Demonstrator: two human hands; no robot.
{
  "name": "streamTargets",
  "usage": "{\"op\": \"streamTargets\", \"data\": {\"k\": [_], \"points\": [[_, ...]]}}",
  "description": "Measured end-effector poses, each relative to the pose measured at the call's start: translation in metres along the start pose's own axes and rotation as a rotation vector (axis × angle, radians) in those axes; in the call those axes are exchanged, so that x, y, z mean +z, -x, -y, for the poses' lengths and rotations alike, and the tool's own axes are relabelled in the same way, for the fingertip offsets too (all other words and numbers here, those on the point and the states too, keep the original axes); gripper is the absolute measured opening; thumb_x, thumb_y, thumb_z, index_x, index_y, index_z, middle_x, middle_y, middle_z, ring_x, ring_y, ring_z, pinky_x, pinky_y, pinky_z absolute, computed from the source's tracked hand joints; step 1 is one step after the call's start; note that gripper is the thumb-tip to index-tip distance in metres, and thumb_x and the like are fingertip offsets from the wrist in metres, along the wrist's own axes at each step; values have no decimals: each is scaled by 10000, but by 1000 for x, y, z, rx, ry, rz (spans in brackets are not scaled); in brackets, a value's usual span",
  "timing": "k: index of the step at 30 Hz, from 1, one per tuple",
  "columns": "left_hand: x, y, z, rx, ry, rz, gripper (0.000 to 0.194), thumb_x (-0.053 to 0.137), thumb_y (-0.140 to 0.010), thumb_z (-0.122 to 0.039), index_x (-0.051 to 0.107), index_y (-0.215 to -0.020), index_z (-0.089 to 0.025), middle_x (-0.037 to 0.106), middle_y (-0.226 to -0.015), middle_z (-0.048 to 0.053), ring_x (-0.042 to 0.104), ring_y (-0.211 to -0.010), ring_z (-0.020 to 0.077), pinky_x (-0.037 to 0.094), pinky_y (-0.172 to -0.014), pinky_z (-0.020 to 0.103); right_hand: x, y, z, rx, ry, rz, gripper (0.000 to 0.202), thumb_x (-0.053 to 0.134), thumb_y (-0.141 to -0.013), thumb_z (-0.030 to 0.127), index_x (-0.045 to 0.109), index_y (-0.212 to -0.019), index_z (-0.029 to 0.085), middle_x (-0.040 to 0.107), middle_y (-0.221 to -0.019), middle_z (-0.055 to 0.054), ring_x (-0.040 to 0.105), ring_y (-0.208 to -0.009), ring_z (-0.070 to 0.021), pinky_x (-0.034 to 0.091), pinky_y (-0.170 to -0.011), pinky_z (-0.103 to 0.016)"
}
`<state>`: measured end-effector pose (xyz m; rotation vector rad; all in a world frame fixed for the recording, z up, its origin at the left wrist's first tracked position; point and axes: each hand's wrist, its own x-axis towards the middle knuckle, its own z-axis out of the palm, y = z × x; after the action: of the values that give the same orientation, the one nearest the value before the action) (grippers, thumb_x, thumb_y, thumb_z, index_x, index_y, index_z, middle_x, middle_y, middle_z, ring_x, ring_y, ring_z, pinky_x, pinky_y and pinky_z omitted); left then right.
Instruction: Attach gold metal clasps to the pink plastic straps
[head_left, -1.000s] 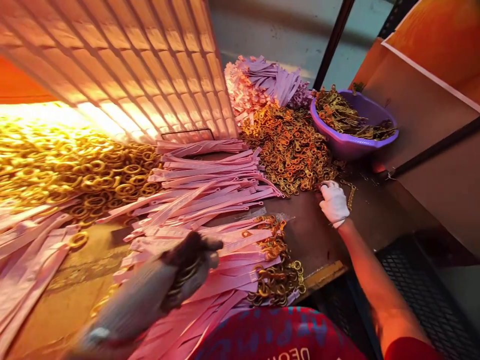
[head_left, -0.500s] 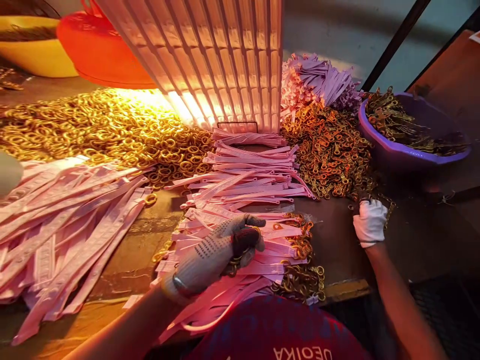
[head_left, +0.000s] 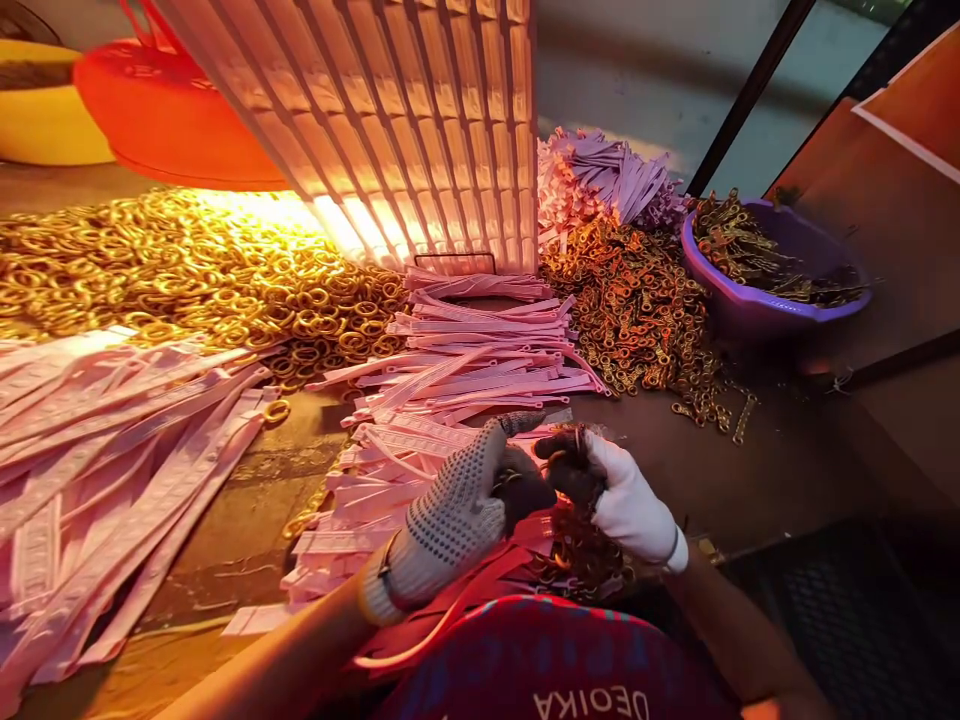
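Observation:
My left hand (head_left: 465,495), in a pale glove with dark dots, is curled closed around a gold metal ring; the fingers are in shadow. Touching or nearly touching it, my right hand (head_left: 626,490) in a white glove has its dark fingertips pinched together. Whatever small piece they hold is too dark to make out. Beneath both hands lie pink fabric straps (head_left: 390,465), and dark gold metal links (head_left: 581,555) sit at the straps' right ends. A heap of small brass chain links (head_left: 645,310) lies beyond my right hand.
Many gold rings (head_left: 187,255) are heaped at left behind loose pink straps (head_left: 135,480). A ribbed translucent panel (head_left: 420,130) stands at the back beside an orange lampshade (head_left: 172,120). At right is a purple basin (head_left: 780,300) of metal pieces; lilac straps (head_left: 615,170) are piled behind.
My right hand has come from the edge of the brass link heap to meet my left hand over the pink straps. My left hand stays above them, and the view has shifted slightly.

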<state>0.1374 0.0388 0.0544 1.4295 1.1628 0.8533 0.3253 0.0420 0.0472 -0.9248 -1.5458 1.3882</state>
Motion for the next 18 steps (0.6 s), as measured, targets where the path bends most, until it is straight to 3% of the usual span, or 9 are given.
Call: {"op": "streamTargets", "data": {"k": [4,7,11,15,18], "points": [[10,5,3,-170,300,-54,460,800,-806,-400,583,-1144,-174,721,-901,42,624,-685,141,488,-600,243,6,3,-14,-10,-24,-258,212,747,-927,385,746,-1070,229,771,-1001,-35,714,-888,-174,602,-845,-304],[20,9,7,-292,492,-95,470,790,-830,-481,567,-1130,-196,640,-770,-31,448,-483,66,340,-432,184,10,8,-19,-23,5,-293,182,744,-934,336,748,-1084,232,773,-1006,-36,714,-882,-178,605,-853,-317],[21,8,8,-341,603,-76,479,798,-840,-472,580,-1179,-212,556,-671,-67,392,-461,59,286,-398,160,3,13,-13,-78,128,-209,251,685,-977,287,715,-1225,264,758,-1144,-48,711,-1015,-201,583,-952,-345],[13,2,7,-355,642,84,550,799,-832,-459,592,-1284,-225,502,-595,-80,321,-433,57,241,-389,163,-15,11,-3,-107,392,-53,383,514,-1052,312,582,-1423,250,679,-1346,-98,641,-1224,-231,502,-1105,-406],[10,-4,9,-312,644,231,588,826,-792,-464,636,-1286,-209,573,-657,-32,376,-460,64,275,-413,189,-21,8,-3,-197,579,125,334,521,-1011,319,618,-1310,207,698,-1250,-124,654,-1158,-247,533,-1035,-383]]}}
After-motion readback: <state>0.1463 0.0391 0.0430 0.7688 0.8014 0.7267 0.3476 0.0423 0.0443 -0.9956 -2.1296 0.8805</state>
